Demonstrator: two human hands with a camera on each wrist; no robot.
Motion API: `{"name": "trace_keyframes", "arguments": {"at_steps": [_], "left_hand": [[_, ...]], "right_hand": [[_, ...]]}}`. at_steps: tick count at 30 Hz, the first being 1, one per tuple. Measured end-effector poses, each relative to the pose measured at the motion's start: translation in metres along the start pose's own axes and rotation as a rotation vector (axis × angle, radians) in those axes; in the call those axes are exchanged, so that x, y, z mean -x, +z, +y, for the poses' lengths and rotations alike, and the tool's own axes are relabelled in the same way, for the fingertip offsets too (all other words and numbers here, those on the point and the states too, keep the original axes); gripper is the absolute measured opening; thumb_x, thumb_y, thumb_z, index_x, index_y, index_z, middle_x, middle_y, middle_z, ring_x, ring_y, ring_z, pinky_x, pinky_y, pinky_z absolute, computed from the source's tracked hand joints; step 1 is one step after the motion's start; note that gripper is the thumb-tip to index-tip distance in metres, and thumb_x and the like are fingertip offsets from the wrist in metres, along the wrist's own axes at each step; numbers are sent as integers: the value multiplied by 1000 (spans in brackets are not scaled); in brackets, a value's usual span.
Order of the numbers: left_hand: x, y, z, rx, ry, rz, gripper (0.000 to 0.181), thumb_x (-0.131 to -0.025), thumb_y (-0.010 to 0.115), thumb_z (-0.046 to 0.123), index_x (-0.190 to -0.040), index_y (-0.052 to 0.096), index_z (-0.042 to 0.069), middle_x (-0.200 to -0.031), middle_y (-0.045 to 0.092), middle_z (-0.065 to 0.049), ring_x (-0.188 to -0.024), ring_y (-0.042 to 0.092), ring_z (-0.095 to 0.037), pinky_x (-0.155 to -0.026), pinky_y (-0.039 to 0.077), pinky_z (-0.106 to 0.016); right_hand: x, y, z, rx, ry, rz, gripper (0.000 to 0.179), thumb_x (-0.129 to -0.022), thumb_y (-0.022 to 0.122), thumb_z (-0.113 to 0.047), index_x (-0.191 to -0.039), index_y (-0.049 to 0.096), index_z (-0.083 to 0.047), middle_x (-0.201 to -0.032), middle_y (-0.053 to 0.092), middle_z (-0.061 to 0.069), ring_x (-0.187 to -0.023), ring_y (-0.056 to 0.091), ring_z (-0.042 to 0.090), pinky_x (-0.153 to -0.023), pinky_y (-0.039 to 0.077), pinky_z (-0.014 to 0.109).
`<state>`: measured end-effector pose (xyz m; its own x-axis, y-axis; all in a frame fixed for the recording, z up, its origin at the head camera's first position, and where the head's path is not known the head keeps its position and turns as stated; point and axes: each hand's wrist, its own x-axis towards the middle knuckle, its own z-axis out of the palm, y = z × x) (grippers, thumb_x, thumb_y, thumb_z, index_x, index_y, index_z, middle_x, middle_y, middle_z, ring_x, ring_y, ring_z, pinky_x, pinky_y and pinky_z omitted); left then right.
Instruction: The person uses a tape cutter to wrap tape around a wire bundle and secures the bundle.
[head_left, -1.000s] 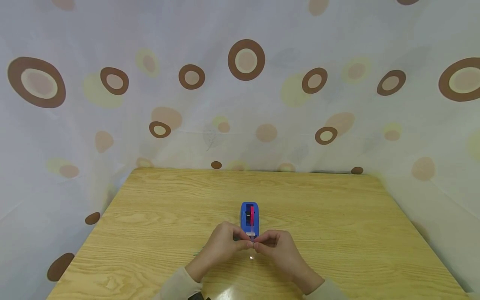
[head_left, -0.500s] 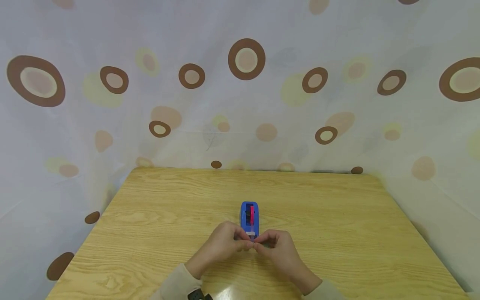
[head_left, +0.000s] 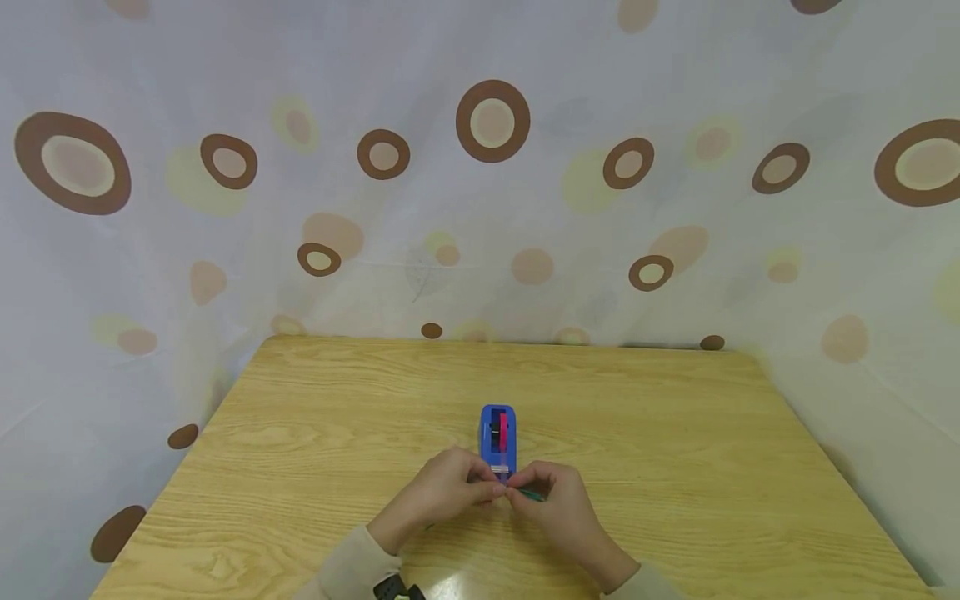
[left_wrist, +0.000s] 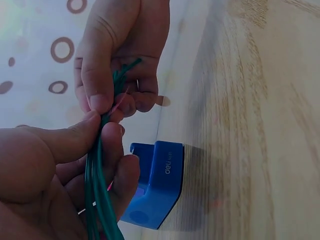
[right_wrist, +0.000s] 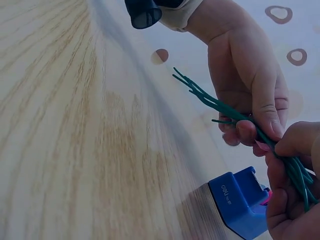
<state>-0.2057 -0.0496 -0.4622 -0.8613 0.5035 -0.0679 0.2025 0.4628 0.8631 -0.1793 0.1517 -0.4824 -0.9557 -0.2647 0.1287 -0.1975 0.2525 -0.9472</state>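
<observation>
A bundle of thin green wire-like strands [left_wrist: 102, 195] runs between both hands. My left hand [head_left: 450, 487] pinches it between thumb and fingers, and strand ends [right_wrist: 192, 87] stick out past that hand in the right wrist view. My right hand [head_left: 558, 500] pinches the same bundle right beside the left fingertips. A small pink strip [right_wrist: 262, 145] shows on the bundle where the fingertips meet; how far it goes round is hidden. Just beyond the hands stands a blue tape dispenser [head_left: 497, 459] with a pink-red tape roll [head_left: 503, 432] in it.
Everything is over a light wooden table [head_left: 360, 400]. A pale curtain [head_left: 555, 200] with brown circles hangs behind the table and along its sides. A black device [head_left: 393, 587] is strapped at the left wrist.
Both hands keep nearly the same place before the dispenser. Green strands now show inside the right hand's grip and below the left wrist. The shiny speck seen below the fingertips earlier is gone.
</observation>
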Motion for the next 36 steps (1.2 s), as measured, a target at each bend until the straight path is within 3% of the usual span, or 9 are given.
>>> {"name": "trace_keyframes", "arguments": {"at_steps": [4,11,25,36], "left_hand": [[-1,-1,-1,-28,22,-7,21,-96,67,25,-82,75,11,-69,67,3,-57,45,-6,-51,31,-23],[-1,-2,-2,27,59,-14,20,-96,67,21,-84,75,7,-73,69,-1,-66,62,-9,-57,44,-22],[-3,1,-7,58,78,33,10,-91,73,19,-84,77,13,-72,69,6,-63,62,-9,-54,47,-22],[-1,2,-5,-20,107,88,8,-87,77,19,-84,78,12,-74,68,12,-66,61,-6,-56,49,-22]], "right_hand": [[-1,0,1,-6,-21,1,5,-85,75,-1,-88,71,0,-88,72,7,-87,69,15,-80,55,27],[0,-1,0,-1,-15,-2,5,-86,76,-3,-89,72,-2,-89,72,6,-87,68,15,-80,54,25],[0,-3,-3,-42,-8,4,8,-85,77,-7,-89,72,-2,-89,72,7,-87,68,16,-81,54,26],[-3,-5,-1,-14,70,3,10,-86,77,-9,-93,72,-3,-92,72,6,-89,67,18,-82,53,26]]}}
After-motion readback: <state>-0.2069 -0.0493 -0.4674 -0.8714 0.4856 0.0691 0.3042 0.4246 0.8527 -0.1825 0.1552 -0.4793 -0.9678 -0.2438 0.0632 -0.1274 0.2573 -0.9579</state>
